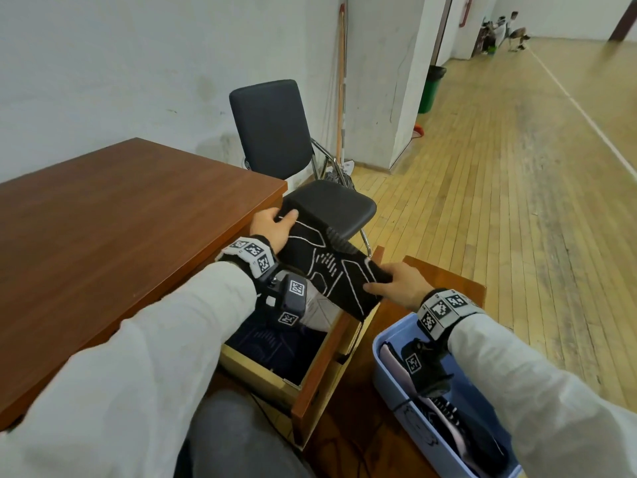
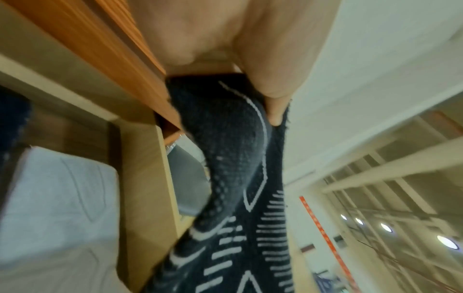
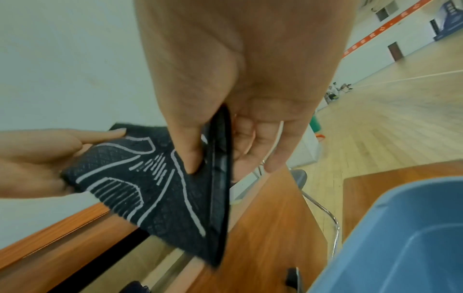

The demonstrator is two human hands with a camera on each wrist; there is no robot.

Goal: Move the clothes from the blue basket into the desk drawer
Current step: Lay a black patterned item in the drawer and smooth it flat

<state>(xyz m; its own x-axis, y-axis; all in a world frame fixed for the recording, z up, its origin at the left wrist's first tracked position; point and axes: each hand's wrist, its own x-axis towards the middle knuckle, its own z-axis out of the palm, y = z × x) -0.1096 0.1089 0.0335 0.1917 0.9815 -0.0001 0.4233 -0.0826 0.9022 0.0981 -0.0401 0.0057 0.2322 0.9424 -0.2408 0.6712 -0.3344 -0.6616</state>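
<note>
A folded black knit garment with white line patterns (image 1: pixel 331 267) (image 2: pixel 240 178) (image 3: pixel 150 188) hangs in the air above the open desk drawer (image 1: pixel 310 374). My left hand (image 1: pixel 272 225) grips its far end, thumb on top. My right hand (image 1: pixel 396 282) (image 3: pixel 225 138) pinches its near end between thumb and fingers. The drawer holds a dark navy garment (image 1: pixel 272 346) and a pale grey one (image 1: pixel 320 312). The blue basket (image 1: pixel 389 377) (image 3: pixel 400 237) sits below my right forearm with more dark and pale clothes (image 1: pixel 448 419) inside.
The brown desk top (image 1: pixel 120 229) lies to the left. A black chair (image 1: pixel 331 205) stands just beyond the drawer, against the white wall. A brown wooden surface (image 1: pixel 448 277) lies under the basket. Wooden floor stretches to the right.
</note>
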